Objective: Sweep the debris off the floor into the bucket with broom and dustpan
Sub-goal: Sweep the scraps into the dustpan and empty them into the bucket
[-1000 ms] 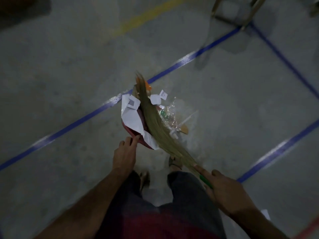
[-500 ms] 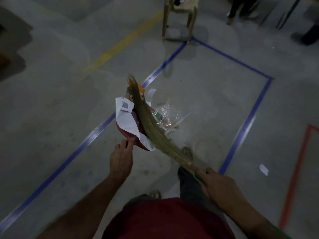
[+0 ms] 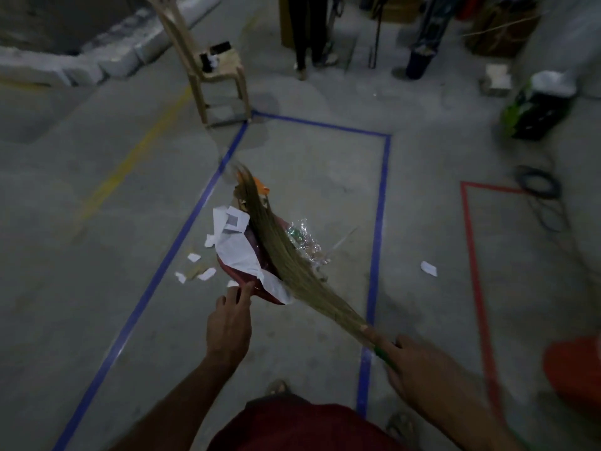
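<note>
- The dustpan (image 3: 242, 271), red and heaped with debris, is held up off the floor (image 3: 97, 288) inside the blue taped rectangle (image 3: 379, 222), near its left line.
- A large white paper (image 3: 239, 252) is draped over the pan's left rim; clear plastic wrap (image 3: 305, 240) hangs off its right side and an orange scrap (image 3: 261, 187) sits at the far end.
- The broom (image 3: 283, 252) is laid across the load, bristles pressing it down.
- The left hand (image 3: 229, 327) is at the pan's near edge; its grip is hidden under the pan, so how it holds cannot be told.
- The right hand (image 3: 419, 362) is closed round the broom's green handle, forefinger stretched along it.
- Small paper scraps (image 3: 195, 271) lie on the floor by the left line, and one more (image 3: 428, 268) lies right of the rectangle.
- An orange shape (image 3: 572, 369) at the right edge may be the bucket; this cannot be confirmed.
- For a clean carry, the pan is best kept level, the broom kept pressed on the load, and the walk kept slow, since the overhanging paper and wrap look likely to slide off.
- The loose scraps would need another pass.
</note>
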`<action>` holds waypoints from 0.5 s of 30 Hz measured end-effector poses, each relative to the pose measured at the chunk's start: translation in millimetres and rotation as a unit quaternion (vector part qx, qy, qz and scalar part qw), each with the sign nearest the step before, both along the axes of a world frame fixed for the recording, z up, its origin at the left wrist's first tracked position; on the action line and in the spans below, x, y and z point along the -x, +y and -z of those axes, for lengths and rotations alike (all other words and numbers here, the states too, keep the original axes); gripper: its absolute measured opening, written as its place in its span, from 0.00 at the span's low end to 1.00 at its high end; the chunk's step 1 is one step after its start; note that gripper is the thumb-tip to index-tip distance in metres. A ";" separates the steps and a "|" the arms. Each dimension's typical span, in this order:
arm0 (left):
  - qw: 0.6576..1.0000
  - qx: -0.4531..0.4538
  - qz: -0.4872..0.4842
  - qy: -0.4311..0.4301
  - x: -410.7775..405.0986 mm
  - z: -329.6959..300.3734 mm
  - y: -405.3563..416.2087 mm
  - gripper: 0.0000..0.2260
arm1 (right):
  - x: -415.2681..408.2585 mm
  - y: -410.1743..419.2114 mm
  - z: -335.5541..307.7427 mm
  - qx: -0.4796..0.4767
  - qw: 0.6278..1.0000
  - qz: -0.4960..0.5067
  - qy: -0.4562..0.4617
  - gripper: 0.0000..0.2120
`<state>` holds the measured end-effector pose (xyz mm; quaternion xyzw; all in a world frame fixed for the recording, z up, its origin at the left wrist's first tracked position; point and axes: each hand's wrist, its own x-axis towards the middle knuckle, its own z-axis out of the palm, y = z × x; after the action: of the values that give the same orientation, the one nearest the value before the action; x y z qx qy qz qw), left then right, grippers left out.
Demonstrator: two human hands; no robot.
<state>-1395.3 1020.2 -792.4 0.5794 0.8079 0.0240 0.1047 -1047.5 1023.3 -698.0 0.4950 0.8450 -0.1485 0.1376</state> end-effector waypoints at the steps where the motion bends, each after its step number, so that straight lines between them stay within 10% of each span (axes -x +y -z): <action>1: 1.000 -0.001 0.016 -0.004 -17.5 -1.3 4.3 0.23 | -20.2 -5.6 3.3 -0.009 1.000 0.028 -0.004 0.39; 15: 0.964 -0.022 0.258 -0.055 -400.9 -0.2 58.9 0.21 | -353.9 -106.4 -12.6 -0.025 0.949 0.306 0.073 0.36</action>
<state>-994.5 1079.1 -792.2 0.7684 0.6231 0.0455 0.1387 -693.5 916.9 -685.4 0.7212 0.6637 -0.1979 0.0112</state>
